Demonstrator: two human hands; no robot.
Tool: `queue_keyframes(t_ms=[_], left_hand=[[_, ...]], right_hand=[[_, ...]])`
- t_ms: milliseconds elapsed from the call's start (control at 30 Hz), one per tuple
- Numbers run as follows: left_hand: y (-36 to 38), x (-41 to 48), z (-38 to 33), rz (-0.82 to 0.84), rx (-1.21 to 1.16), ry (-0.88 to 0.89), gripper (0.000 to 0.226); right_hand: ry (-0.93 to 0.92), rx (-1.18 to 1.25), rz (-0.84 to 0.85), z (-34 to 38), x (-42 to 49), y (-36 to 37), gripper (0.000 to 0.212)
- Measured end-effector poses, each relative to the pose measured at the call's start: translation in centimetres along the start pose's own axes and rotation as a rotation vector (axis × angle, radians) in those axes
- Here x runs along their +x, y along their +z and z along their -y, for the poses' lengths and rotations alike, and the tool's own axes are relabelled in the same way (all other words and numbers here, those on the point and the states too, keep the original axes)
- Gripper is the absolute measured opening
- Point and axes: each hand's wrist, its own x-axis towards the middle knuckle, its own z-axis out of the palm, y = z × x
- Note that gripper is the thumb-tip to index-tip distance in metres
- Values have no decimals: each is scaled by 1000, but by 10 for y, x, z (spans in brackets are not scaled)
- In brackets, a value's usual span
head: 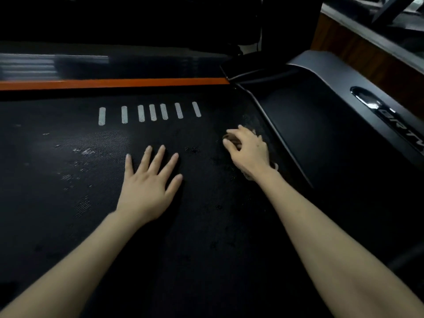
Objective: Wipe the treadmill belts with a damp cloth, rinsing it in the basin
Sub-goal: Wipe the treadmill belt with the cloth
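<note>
The black textured treadmill belt (pixel 68 203) fills most of the view, with several white dashes (pixel 151 112) printed near its far edge and wet patches on its left part. My left hand (pixel 149 182) lies flat on the belt with its fingers spread. My right hand (pixel 249 150) is curled over a dark cloth (pixel 274 167) near the belt's right end. Only small bits of the cloth show beside my fingers and under my wrist.
An orange side rail (pixel 114 83) runs along the belt's far edge. The dark motor cover (pixel 321 125) with a grey trim and a logo rises at the right. A wooden panel (pixel 367 56) stands at the top right. No basin is in view.
</note>
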Motion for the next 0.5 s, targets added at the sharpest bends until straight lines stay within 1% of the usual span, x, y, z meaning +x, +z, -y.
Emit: queue_keyframes(t_ms=[33, 100, 200, 267, 300, 333, 367, 433, 467, 500], left_hand=[[1, -15, 1, -13, -14, 6, 76], [4, -37, 5, -14, -13, 11, 74], [3, -54, 5, -31, -2, 15, 72], [4, -66, 4, -33, 2, 9, 71], [5, -71, 4, -35, 1, 13, 70], [5, -76, 4, -38, -4, 20, 70], [5, -79, 5, -40, -11, 24, 69], [5, -83, 6, -35, -10, 24, 70], [6, -83, 6, -37, -3, 24, 70], [6, -83, 5, -44, 2, 23, 71]], right_hand=[[-46, 20, 18, 10, -14, 4, 38], [-202, 54, 78, 28, -60, 7, 38], [-396, 44, 177, 41, -130, 3, 46], [-472, -7, 222, 34, -139, -3, 48], [-480, -48, 208, 27, -133, -5, 48], [-439, -77, 173, 21, -122, -7, 47], [-347, -75, 132, 14, -108, -8, 46], [-109, -26, 69, 12, -89, -6, 45], [-44, -12, 41, 15, -91, -4, 45], [-31, 1, 36, 22, -99, 0, 44]])
